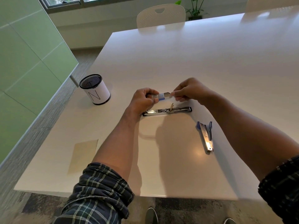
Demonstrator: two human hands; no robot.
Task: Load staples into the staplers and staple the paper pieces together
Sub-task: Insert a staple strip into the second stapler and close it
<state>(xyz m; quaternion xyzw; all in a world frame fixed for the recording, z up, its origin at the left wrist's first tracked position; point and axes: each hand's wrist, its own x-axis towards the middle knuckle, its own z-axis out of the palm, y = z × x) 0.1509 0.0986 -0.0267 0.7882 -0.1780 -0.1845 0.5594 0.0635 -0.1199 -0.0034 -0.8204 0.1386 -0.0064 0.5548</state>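
Judging by the staple box (159,96) gripped in the left hand (143,101) and pinched at its flap by the right hand (189,91) above the opened black stapler (167,110), loading is barely begun, while the blue stapler (207,136) and paper (83,156) lie untouched.

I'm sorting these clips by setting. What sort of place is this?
Probably an office meeting room: a large white table with white chairs along its far side, a green glass partition to the left, and desk supplies such as a mesh pen cup and staplers.
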